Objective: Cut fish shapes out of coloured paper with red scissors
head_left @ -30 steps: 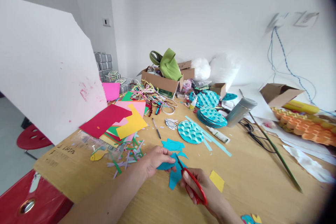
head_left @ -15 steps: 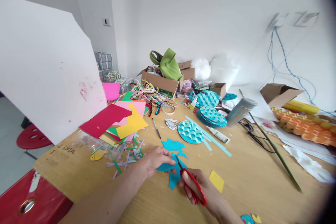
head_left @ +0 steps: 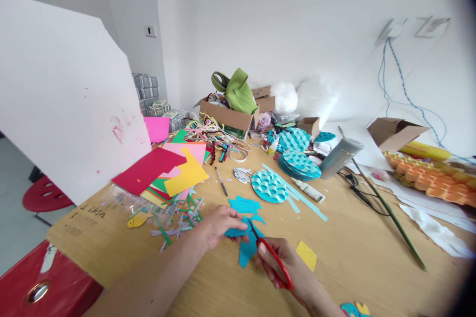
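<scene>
Between its thumb and fingers my left hand (head_left: 222,225) pinches a piece of blue paper (head_left: 234,232). My right hand (head_left: 280,261) is wrapped round the red handles of a pair of scissors (head_left: 277,267), whose dark blades point up and left beside the held paper. More blue paper pieces (head_left: 245,204) lie just beyond my hands, and another blue piece (head_left: 248,252) is below the blades. A yellow paper scrap (head_left: 306,255) lies right of my right hand. A pen (head_left: 221,182) and a round blue woven disc (head_left: 269,186) are farther back.
Coloured sheets (head_left: 148,171) and thin paper strips (head_left: 180,225) lie at the left. A glue bottle (head_left: 308,190), stacked blue discs (head_left: 300,164), a grey cylinder (head_left: 341,157) and a green stick (head_left: 390,215) stand or lie at the right. A cardboard box (head_left: 226,113) is behind.
The blue paper in my left hand has shifted and shows less beneath the fingers. My left hand has moved slightly left; the scissors stay close to the paper.
</scene>
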Tool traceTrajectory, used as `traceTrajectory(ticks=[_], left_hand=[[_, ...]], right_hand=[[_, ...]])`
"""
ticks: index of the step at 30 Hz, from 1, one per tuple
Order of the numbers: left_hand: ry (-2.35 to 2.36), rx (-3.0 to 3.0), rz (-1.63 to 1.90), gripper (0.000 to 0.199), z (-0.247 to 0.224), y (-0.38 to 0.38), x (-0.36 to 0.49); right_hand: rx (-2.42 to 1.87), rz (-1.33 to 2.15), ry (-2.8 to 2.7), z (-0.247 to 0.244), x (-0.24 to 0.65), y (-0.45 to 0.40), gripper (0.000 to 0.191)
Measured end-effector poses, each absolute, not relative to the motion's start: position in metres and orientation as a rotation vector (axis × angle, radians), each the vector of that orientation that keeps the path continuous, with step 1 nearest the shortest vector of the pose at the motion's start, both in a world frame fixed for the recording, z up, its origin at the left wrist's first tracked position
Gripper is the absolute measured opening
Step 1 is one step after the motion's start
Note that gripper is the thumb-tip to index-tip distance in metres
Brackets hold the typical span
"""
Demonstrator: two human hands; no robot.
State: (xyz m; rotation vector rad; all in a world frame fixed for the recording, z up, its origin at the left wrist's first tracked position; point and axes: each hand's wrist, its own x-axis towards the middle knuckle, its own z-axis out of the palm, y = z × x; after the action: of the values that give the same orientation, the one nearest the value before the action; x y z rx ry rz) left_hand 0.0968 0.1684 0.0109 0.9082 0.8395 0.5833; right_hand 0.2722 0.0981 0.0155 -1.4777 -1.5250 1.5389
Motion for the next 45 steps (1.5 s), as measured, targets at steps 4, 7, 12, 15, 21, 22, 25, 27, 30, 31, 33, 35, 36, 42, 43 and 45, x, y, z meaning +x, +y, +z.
traceTrajectory(ticks=[4, 7, 12, 15, 21, 22, 25, 27, 30, 31, 33, 35, 36, 42, 43, 45], left_hand=[[0.832, 0.92, 0.569, 0.029, 0.013, 0.168, 0.096], [0.834, 0.965, 0.551, 0.028, 0.013, 0.167, 0.096], [0.858, 1.0, 0.528, 0.027, 0.01, 0.168, 0.095], [0.866, 1.006, 0.528, 0.024, 0.01, 0.169, 0.095], [0.866, 1.017, 0.516, 0.026, 0.013, 0.168, 0.095], [0.87, 1.022, 0.51, 0.027, 0.013, 0.168, 0.095], [0.873, 1.035, 0.485, 0.028, 0.012, 0.169, 0.094], [0.861, 1.039, 0.471, 0.028, 0.011, 0.169, 0.094], [0.851, 1.027, 0.474, 0.026, 0.012, 0.169, 0.094], [0.849, 1.018, 0.478, 0.026, 0.013, 0.169, 0.093], [0.845, 0.991, 0.48, 0.029, 0.016, 0.169, 0.093], [0.845, 0.944, 0.5, 0.034, 0.018, 0.169, 0.092], [0.842, 0.912, 0.524, 0.037, 0.019, 0.17, 0.092], [0.714, 0.667, 0.591, 0.056, 0.011, 0.172, 0.094], [0.667, 0.659, 0.573, 0.06, 0.009, 0.171, 0.096], [0.574, 0.672, 0.58, 0.061, 0.007, 0.166, 0.1]], right_hand=[[-1.462, 1.581, -1.548, 0.014, 0.274, 0.099, 0.057], [-1.443, 1.608, -1.548, 0.013, 0.274, 0.099, 0.058], [-1.451, 1.616, -1.533, 0.012, 0.274, 0.099, 0.058], [-1.448, 1.612, -1.528, 0.012, 0.274, 0.098, 0.057], [-1.465, 1.57, -1.585, 0.019, 0.273, 0.097, 0.058], [-1.47, 1.563, -1.598, 0.02, 0.273, 0.098, 0.058], [-1.479, 1.56, -1.642, 0.021, 0.275, 0.099, 0.059], [-1.482, 1.563, -1.657, 0.021, 0.276, 0.099, 0.059], [-1.485, 1.563, -1.654, 0.02, 0.277, 0.099, 0.059], [-1.483, 1.56, -1.647, 0.019, 0.276, 0.099, 0.059], [-1.473, 1.555, -1.622, 0.019, 0.275, 0.099, 0.058], [-1.466, 1.539, -1.582, 0.019, 0.274, 0.099, 0.057], [-1.463, 1.522, -1.56, 0.019, 0.274, 0.099, 0.056], [-1.436, 1.419, -1.371, 0.017, 0.272, 0.1, 0.053], [-1.433, 1.418, -1.349, 0.015, 0.271, 0.1, 0.054], [-1.429, 1.411, -1.323, 0.012, 0.269, 0.1, 0.055]])
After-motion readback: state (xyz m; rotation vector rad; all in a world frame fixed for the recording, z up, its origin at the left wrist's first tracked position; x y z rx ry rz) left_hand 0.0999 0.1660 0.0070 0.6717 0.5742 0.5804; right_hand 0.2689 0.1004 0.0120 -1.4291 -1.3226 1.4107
